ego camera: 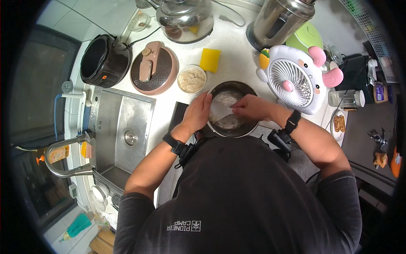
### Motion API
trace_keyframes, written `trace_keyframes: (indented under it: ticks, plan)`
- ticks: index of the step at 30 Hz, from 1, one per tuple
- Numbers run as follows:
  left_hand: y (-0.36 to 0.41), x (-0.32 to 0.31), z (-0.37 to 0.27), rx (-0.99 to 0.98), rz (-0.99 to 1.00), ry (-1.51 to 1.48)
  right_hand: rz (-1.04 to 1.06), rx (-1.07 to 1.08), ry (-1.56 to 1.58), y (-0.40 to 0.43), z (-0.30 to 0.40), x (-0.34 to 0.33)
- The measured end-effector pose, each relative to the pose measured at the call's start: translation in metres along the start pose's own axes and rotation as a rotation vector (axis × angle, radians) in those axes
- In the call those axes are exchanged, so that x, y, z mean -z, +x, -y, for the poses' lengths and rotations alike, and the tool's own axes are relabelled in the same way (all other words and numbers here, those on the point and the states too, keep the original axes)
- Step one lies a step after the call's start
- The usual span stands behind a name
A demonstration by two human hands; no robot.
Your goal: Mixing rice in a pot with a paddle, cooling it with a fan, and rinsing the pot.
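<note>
A round metal pot (235, 131) stands close to my body at the counter's front edge, with whitish residue on its inside. My left hand (199, 109) holds the pot's left rim, thumb on top. Over the pot, my right hand (250, 108) grips a translucent whitish scoop or scraper (219, 111) between thumb and fingers. The tool's blade lies inside the pot near the left wall. Just beyond the pot, to the left, sits a white bowl of cooked rice (191, 79). A yellow sponge cloth (210, 60) lies behind that bowl.
A pink-rimmed lid (173, 68), a dark cooker body (106, 60) and a steel kettle (185, 19) stand at the back left. The steel sink (133, 111) with its faucet (50, 158) is on the left. A white animal-shaped fan (295, 79) stands right of the pot.
</note>
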State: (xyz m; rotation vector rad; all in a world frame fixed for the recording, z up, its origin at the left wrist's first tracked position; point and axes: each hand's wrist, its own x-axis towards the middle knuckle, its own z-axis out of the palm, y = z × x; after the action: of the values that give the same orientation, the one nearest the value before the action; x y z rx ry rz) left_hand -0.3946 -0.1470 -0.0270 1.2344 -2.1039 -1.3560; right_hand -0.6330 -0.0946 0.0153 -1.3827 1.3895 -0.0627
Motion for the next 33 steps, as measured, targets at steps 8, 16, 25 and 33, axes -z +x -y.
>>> trace_keyframes:
  ticks: [8,16,25,33]
  plan:
    - [-0.005,-0.002,0.018,0.016,-0.044,-0.021,0.143,-0.132,0.355,-0.029,0.008,0.025]
    - [-0.005,0.044,0.063,0.403,-0.424,-0.403,0.020,-0.103,0.477,-0.054,-0.008,0.021]
    - [0.037,0.046,0.077,0.545,-0.167,-0.881,-0.175,-0.129,0.666,-0.078,-0.002,0.025]
    - [0.037,0.063,0.055,0.477,-0.191,-0.901,-0.297,-0.076,0.609,-0.085,0.033,0.045]
